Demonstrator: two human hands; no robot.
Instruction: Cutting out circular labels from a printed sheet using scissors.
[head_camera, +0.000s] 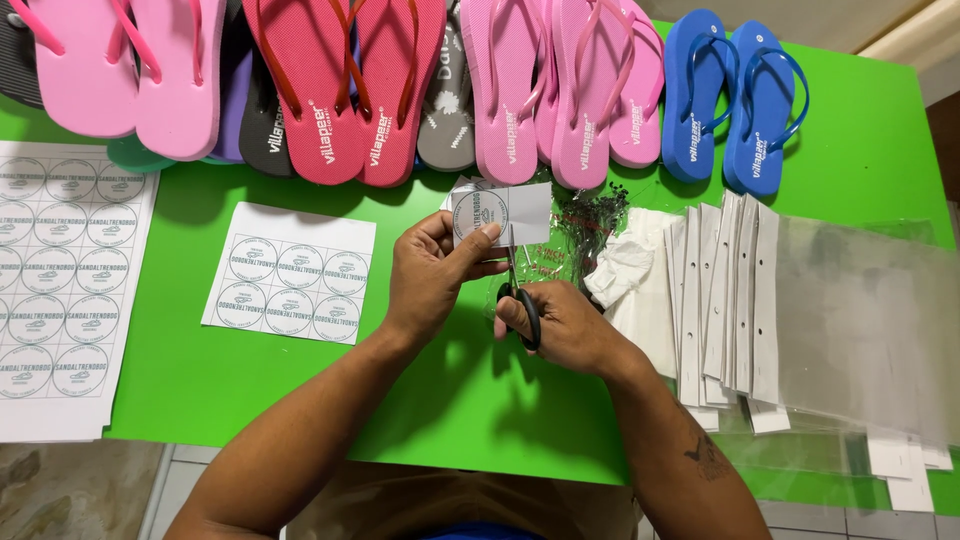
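1. Above the middle of the green table (300, 400), a small piece of white paper with a round printed label (497, 213) is held up off the surface; the left hand (432, 272) is clamped on it, thumb on top and fingers behind.
2. Just beside and below it, the right hand (560, 325) is closed through the black handles of a pair of scissors (520, 300), whose blades point up into the paper's lower edge – how far the blades stand apart I cannot tell.
3. To cut well here, I judge it best to turn the paper with the left hand and keep the scissors steady, following the printed ring closely and keeping the thumb clear of the blades.
4. Left of the hands lies a cut sheet of round labels (290, 272), flat on the green top; further left, a larger label sheet (60, 290) reaches the table edge.
5. Right of the hands sits a fanned stack of clear bags with white header cards (760, 310), with crumpled white paper (620, 265) and a small heap of thin black ties (595, 215) near it.
6. Along the far edge stands a row of flip-flops – pink (170, 70), red (345, 90), pink again (560, 90) and a blue pair (735, 95)
7. Beyond the table a pale wall strip shows at top right, and grey floor tiles (80, 490) below the near edge
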